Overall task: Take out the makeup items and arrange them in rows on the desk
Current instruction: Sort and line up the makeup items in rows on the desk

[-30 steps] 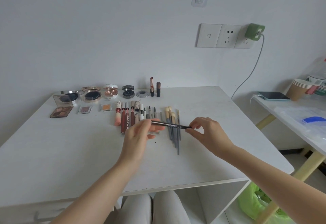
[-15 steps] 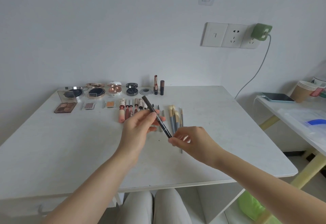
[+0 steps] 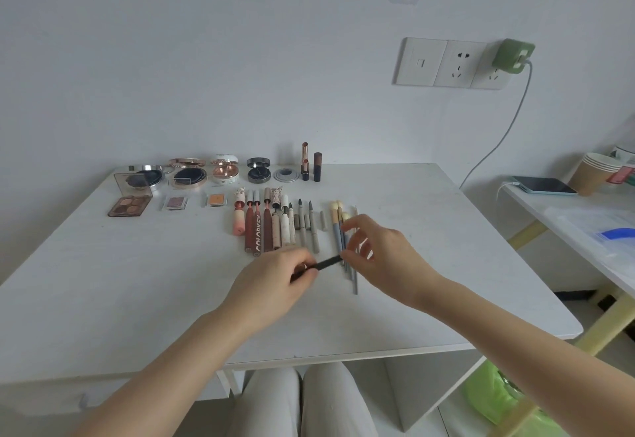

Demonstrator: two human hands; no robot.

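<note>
The left hand (image 3: 275, 278) has its fingers curled round one end of a slim black pencil (image 3: 321, 264), and the right hand (image 3: 378, 258) pinches the other end between thumb and fingertip, its remaining fingers fanned loosely upward. The pencil is held nearly level between them, a little above the desk (image 3: 103, 282), just in front of the near ends of the brushes (image 3: 340, 230).

Beyond the hands lies the second row: a pink tube and several dark red and cream lip tubes (image 3: 257, 227) side by side, then thin grey pencils (image 3: 311, 227), then the brushes, the longest of which reaches out under the right hand. To the left in the same row sit a brown eyeshadow palette (image 3: 129, 205) and two small single pans (image 3: 196, 201). The back row along the wall holds open compacts (image 3: 189, 175) and two upright lipsticks (image 3: 311, 168).

The risk, as I judge it, is in the setting down — the right hand hangs just over the brush handles, and a lowered wrist or finger could knock them out of line. The pencil is round and smooth, so if released at a slant it may roll into its neighbours or toward the desk's front edge. If both hands pull apart, a cap might come away — though whether this end is a cap cannot be told from here.
</note>
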